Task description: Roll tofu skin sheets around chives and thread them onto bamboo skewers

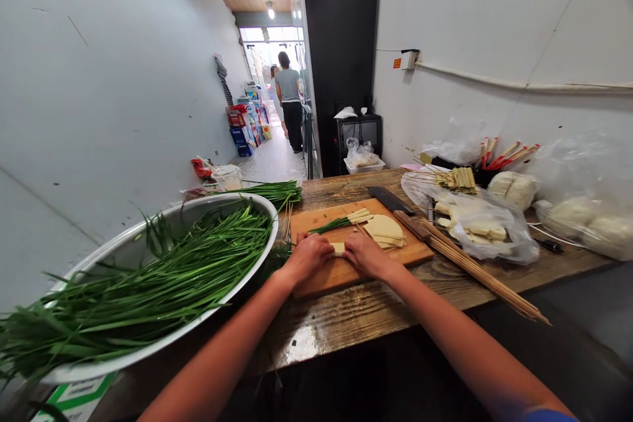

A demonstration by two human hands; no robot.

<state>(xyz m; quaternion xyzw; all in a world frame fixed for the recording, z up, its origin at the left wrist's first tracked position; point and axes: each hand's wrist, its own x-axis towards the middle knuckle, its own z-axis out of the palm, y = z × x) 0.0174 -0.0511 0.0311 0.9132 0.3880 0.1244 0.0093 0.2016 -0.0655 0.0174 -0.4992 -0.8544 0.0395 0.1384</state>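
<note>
Over the wooden cutting board (321, 285), my left hand (310, 254) and my right hand (366, 254) are closed on the two ends of a pale rolled tofu sheet (338, 249). My fingers cover most of it, so what is inside does not show. Just beyond my right hand lies a stack of cut tofu sheets (386, 229). Several finished rolls (359, 215) with green chives (329, 225) sticking out lie farther back on the board. A cleaver (388, 199) rests across the board's back right corner, its handle toward a bundle of bamboo skewers (479, 268).
A large metal basin (274, 224) heaped with long garlic chives (188, 277) stands at the left. Along the right are skewered rolls (459, 179), plastic bags (514, 231) with pale food and red-tipped sticks (509, 155). People (289, 92) stand in the passage beyond.
</note>
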